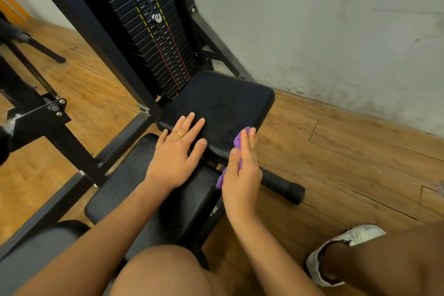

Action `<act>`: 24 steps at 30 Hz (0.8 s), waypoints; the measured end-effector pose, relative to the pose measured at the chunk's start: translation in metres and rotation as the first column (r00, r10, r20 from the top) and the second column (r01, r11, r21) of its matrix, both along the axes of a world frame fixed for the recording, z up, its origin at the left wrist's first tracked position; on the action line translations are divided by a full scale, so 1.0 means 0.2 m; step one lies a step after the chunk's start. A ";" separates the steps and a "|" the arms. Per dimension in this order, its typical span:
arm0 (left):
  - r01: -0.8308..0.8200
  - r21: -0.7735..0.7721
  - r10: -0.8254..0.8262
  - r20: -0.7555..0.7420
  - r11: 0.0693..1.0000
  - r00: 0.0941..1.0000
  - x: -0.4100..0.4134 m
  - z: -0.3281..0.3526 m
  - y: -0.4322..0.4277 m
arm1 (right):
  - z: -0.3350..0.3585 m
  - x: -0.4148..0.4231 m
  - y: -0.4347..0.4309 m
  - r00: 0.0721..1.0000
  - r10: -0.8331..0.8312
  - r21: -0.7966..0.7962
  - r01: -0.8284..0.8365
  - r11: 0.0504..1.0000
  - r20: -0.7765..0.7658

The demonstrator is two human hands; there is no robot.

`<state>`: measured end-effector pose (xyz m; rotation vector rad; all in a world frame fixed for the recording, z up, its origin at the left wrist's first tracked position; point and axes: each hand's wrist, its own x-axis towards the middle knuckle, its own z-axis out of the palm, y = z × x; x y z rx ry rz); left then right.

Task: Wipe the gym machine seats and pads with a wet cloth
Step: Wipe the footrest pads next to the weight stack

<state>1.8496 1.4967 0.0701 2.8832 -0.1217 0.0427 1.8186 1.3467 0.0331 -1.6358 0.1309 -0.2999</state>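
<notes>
Head view: wiping of the right edge of the far pad. My right hand held a crumpled purple cloth pinched between thumb and nearly straight fingers, and pressed it against the right edge of the far black textured vinyl pad. My left hand held nothing. It lay flat with fingers spread on that pad's near left part, its palm over the gap to the near black textured vinyl seat.

Risks, as I judged them:
- The crumpled purple cloth was bunched small, so a stroke might cover only a narrow strip and leave the pad top streaked or missed.
- A loose pinch could let it slip off the edge onto the wood-plank floor at right and pick up grit.
- The left palm lay over the gap, where a shifting pad could nip it.
- Drips could make the floor slippery beside the white shoe at near right.

Surface: both cushions were pebbled with a dull sheen; I could not tell whether they were damp.

Room: a black plate weight stack with a silver selector pin stood behind the pad within a black steel frame. A stained grey wall closed the far right, and a black capped bar jutted rightward from under the pad
</notes>
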 end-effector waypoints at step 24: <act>-0.018 -0.061 0.015 -0.044 0.998 0.999 0.00 0.07 -0.01 | 0.24 0.50 -0.47 0.988 0.127 -0.182 -0.140 0.973 -0.083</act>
